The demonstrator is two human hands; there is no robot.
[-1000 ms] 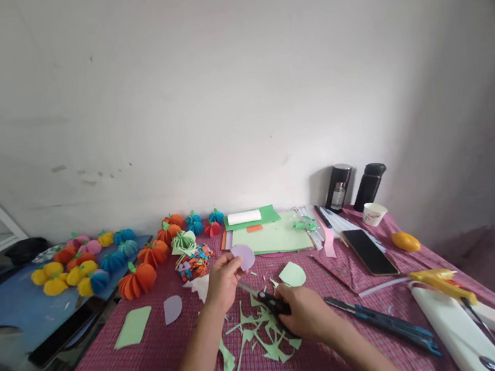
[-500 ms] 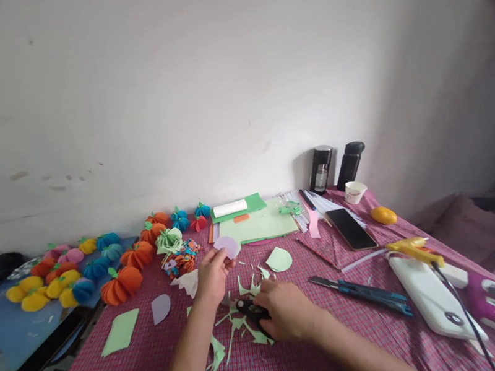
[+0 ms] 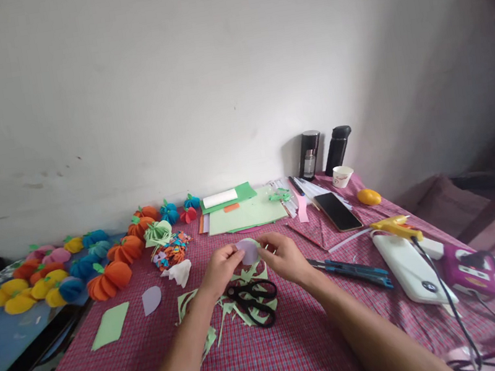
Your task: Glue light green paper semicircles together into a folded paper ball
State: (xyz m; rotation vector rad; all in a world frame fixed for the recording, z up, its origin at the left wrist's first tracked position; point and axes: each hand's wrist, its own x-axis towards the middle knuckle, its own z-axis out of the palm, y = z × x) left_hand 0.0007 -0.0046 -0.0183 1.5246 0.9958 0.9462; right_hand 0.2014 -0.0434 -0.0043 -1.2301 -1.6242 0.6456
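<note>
My left hand (image 3: 220, 269) pinches a pale purple rounded paper piece (image 3: 247, 252) by its left edge, above the table. My right hand (image 3: 286, 257) is closed at the other side, its fingertips on a light green paper piece (image 3: 256, 243) whose rim shows behind the purple one. Black-handled scissors (image 3: 252, 300) lie just below the hands, with nobody holding them. Light green paper scraps (image 3: 212, 335) are scattered under and around the scissors. Another purple piece (image 3: 152, 301) and a green paper piece (image 3: 110, 325) lie to the left.
Colourful paper pumpkins (image 3: 109, 280) crowd the left side. Green sheets (image 3: 247, 215) lie at the back. On the right are a blue cutter (image 3: 355, 273), a phone (image 3: 338, 211), a yellow glue gun (image 3: 395, 228), a white power bank (image 3: 414, 272) and a paper cup (image 3: 342, 176).
My right hand has let go of the scissors, leaving them on the scraps, and taken up the green piece. My left hand has brought the purple piece rightward to meet it.
</note>
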